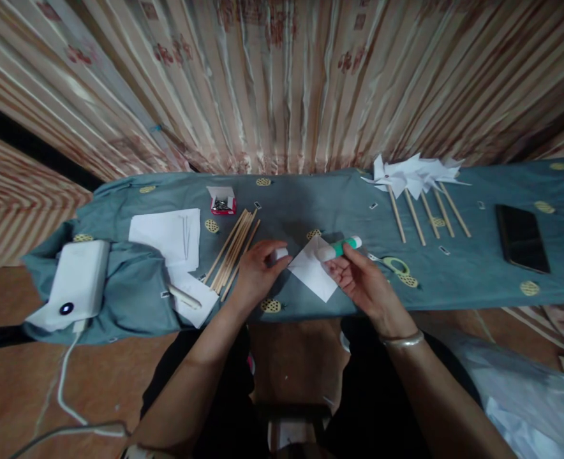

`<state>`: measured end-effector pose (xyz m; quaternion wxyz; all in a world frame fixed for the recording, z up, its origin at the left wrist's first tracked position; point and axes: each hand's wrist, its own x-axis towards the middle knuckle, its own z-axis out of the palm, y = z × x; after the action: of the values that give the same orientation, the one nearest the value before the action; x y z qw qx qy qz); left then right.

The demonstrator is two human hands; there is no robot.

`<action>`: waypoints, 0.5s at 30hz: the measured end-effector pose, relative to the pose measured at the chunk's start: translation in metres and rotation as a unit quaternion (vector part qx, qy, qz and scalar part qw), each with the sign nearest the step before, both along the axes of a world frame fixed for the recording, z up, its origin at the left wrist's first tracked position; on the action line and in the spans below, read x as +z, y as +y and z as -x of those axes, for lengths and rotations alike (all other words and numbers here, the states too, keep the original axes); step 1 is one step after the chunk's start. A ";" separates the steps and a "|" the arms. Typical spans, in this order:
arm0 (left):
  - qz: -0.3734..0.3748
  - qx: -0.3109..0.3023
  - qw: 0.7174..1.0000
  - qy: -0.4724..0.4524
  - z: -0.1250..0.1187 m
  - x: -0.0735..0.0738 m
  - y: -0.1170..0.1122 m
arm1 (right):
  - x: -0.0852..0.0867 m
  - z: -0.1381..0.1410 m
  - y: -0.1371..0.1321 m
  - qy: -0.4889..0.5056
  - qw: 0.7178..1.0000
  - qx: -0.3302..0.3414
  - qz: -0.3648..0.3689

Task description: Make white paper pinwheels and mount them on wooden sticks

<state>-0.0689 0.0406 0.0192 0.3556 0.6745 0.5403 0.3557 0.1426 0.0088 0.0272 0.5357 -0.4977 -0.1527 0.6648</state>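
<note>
A green and white glue stick (338,248) is in my right hand (365,280), held between thumb and fingers over a sheet of paper. That white paper square (316,274), creased and turned like a diamond, lies on the cloth between my hands. My left hand (261,268) pinches a small white cap (278,254), apart from the glue stick. Just left of this hand lies a bundle of thin wooden sticks (231,252). Scissors (395,264) with yellow-green handles rest beside my right hand, partly hidden by it.
Several paper pinwheels (418,175) on sticks lie at the back right, with a dark phone (522,238) beyond them. Back left are a small red box (223,201) of metal pins and white paper sheets (160,233). A white power bank (78,277) with a cable sits far left. A patterned curtain (282,83) hangs behind.
</note>
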 end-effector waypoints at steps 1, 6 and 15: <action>-0.036 -0.010 0.998 0.046 0.002 -0.001 0.003 | 0.000 -0.001 0.000 -0.010 1.000 0.004 0.001; -0.126 -0.072 0.970 0.196 0.000 -0.011 0.019 | 0.002 0.000 0.000 -0.105 0.994 -0.016 -0.023; -0.157 -0.078 0.956 0.233 -0.008 -0.003 0.013 | 0.002 -0.009 0.002 -0.347 0.930 -0.041 -0.116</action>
<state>-0.0606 0.0540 0.0162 0.1357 0.8263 0.4912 0.2399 0.1513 0.0111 0.0295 0.5298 -0.6376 -0.3845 0.4062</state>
